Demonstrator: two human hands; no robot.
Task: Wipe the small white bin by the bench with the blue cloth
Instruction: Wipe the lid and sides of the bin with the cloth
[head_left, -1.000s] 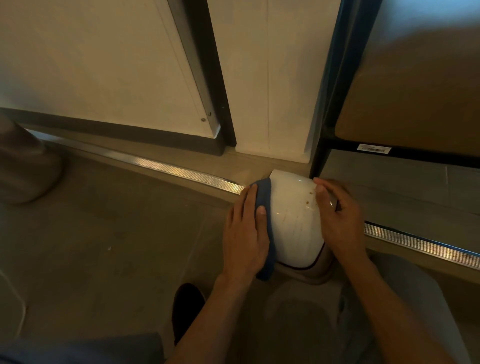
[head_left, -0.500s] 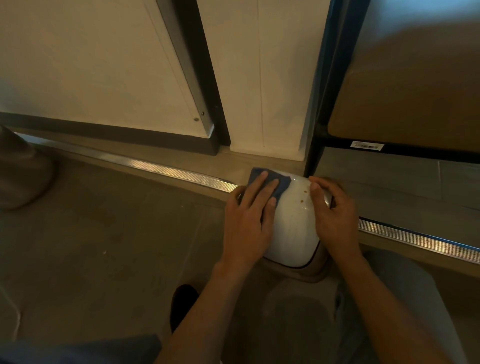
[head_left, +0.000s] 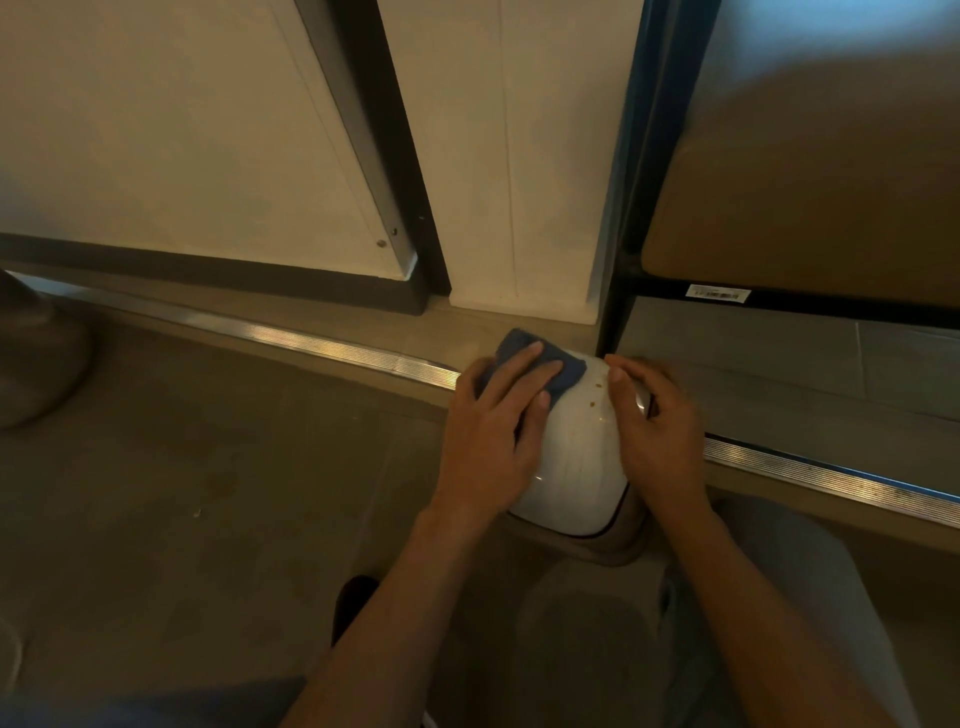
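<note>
Small white bin (head_left: 576, 457) sits low and right of centre in the frame, on the floor (head_left: 208, 441) against the metal threshold strip (head_left: 322, 347), just beside the dark bench frame (head_left: 623, 270) at right. View is down onto its domed lid.

Left hand (head_left: 493, 441) lies flat, fingers straight, pressing the blue cloth (head_left: 540, 358) onto the far-left shoulder of the lid. It presses and does not pinch. The cloth shows only at the top edge of the bin, past the fingertips; the rest is under the palm.

Right hand (head_left: 660, 431) is curled over the right side of the bin and steadies it. A small shiny metal part (head_left: 643, 401) shows between its fingers; cannot tell what it is, or whether the fingers actually hold it.

Progress, as a judgement:
- Wipe is underway, cloth in contact with the lid.
- At least 2 small brown spots (head_left: 595, 395) sit on the far end of the lid, between the 2 hands, just right of the cloth. Not cleaned yet.
- Centre of the lid looks mostly white, with faint streaks. Cannot tell if that is residue or glare.
- Front and side walls of the bin are hidden by the lid and both hands, so their state is unknown.

Left to do, likely: run the cloth right across the spots, then the near half and the sides.
</note>
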